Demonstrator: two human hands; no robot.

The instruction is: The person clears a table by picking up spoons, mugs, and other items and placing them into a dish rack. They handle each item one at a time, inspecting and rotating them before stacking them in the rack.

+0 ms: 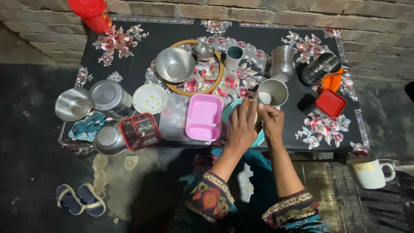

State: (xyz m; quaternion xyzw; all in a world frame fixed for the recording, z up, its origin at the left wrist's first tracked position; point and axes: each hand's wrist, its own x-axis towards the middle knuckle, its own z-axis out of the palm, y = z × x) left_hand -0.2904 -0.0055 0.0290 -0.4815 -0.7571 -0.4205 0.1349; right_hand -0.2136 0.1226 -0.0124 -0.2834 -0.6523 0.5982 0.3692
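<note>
My left hand (242, 124) lies palm down over a light blue plate (227, 111) at the table's front edge, covering most of it. My right hand (271, 119) is closed beside it, fingers pinched on something small and pale that I cannot make out, just below a steel cup with a white inside (272, 92). A pink rectangular container (203, 116) sits directly left of the plate.
The black floral table (142, 39) holds a steel bowl (174, 64) on a round tray, steel pots at left, a white plate (149, 98), a red box (330, 102), a steel jug (282, 60). A white mug (369, 171) and sandals (80, 199) are on the floor.
</note>
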